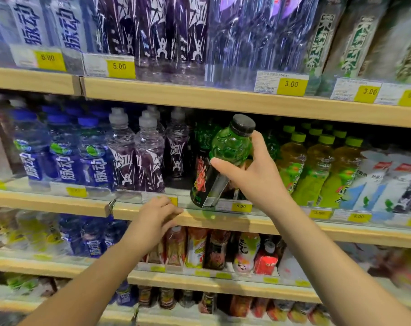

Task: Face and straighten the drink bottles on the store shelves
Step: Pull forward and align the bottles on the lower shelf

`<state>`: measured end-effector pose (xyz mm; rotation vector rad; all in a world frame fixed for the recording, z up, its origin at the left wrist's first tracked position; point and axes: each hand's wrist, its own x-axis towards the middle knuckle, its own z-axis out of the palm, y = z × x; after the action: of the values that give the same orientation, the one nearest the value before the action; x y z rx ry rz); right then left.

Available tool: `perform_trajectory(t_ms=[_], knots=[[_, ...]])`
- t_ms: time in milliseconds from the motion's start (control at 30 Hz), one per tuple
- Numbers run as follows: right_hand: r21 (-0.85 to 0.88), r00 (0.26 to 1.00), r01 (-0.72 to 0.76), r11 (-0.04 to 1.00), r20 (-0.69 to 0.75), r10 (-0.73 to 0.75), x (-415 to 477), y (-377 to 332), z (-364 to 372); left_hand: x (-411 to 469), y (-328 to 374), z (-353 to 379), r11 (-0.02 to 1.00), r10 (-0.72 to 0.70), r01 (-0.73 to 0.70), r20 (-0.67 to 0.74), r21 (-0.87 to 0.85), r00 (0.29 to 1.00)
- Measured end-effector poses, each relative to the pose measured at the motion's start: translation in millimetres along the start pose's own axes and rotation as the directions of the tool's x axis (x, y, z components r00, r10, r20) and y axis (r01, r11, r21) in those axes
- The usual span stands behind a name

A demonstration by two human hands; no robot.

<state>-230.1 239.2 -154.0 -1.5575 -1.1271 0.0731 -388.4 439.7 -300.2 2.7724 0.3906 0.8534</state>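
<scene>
Head view: our right hand [254, 177] gripped the tilted green black-capped bottle [232, 147] around its shoulder, base below the grip at the shelf lip [247, 222], left hand [157, 214] resting slack there; next, we judged, stand it upright, label forward.

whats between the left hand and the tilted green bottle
Head view: only the shelf's clear price rail and a yellow price tag partly behind the left hand, then the green bottle.

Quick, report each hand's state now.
Left hand: open, fingers resting on the shelf edge, holding nothing.
Right hand: closed around the tilted green bottle with the black cap.
</scene>
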Motion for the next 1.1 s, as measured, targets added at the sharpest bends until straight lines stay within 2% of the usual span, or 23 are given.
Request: perform_trajectory(t_ms=[200, 400, 633, 767, 967, 1100], knots=[[-0.037, 0.996, 0.029, 0.999, -0.079, -0.031, 4.3, 0.8, 5.7, -0.3, 5.3, -1.8, 1.0, -0.003, 0.003, -0.001, -0.005, 1.0], [-0.105, 0.999, -0.007, 0.994, -0.053, 0.001, 12.8, 11.0, 12.3, 0.1, 11.2, -3.9, 0.999, -0.045, 0.045, -0.004, -0.006, 0.999], [-0.301, 0.997, -0.078, 0.95, -0.004, 0.08, 32.8, 21.5, 23.3, 0.6, 12.4, -6.5, 0.999, -0.042, 0.042, 0.002, -0.009, 0.999], [-0.434, 0.998, -0.052, 0.9, -0.006, 0.055, 40.1, 28.8, 33.3, 0.5, 13.2, -5.7, 0.999, -0.042, 0.042, 0.001, 0.001, 0.999], [-0.436, 0.998, -0.047, 0.899, -0.046, 0.03, 45.8, 34.1, 44.5, 1.0, 10.7, -4.9, 0.999, -0.04, 0.04, -0.001, -0.012, 0.999], [-0.523, 0.996, -0.051, 0.851, -0.091, 0.004, 50.8, 36.6, 47.2, 0.9, 9.3, -3.8, 0.999, -0.041, 0.041, -0.005, -0.012, 0.999]])
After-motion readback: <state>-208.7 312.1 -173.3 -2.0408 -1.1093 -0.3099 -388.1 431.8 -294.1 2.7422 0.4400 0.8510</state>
